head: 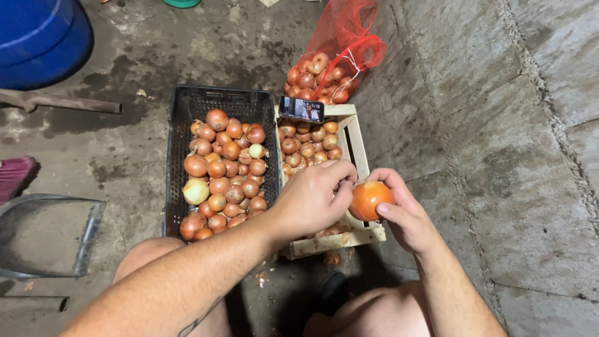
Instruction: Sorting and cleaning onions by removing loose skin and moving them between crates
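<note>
An onion (368,200) is being gripped by the right hand (402,212), fingers closed around it, while the left hand (312,196) is pinching its top, over the wooden crate (359,146) at twelve o'clock. Onions are being held in the black crate (187,103) at eleven o'clock and the red mesh bag (349,37) beyond.

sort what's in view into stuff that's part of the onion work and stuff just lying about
In use: onion in right hand, left hand, black crate, wooden crate, red net sack.
Lying about: blue barrel, dustpan, phone.
</note>
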